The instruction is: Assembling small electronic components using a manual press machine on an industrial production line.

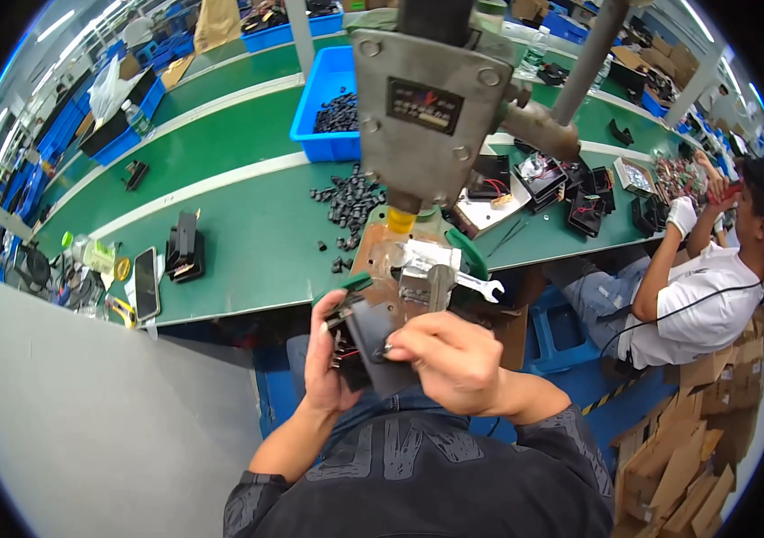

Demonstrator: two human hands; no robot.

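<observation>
Housing (373, 330) lies clasped in the left hand (320, 363), right hand (455, 360) pinching a small piece (382, 352) at its flat side.

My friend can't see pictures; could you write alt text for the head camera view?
A person's left hand holds a black casing with red wires while the right hand touches its flat side. Ahead, a grey machine overhangs a green workbench with loose black parts and a blue bin; a co-worker sits at right.

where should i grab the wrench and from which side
Probably by the open end of the wrench, coming from the right: that end juts out to the right of the metal fixture, while its other end is hidden among the metal parts.
</observation>
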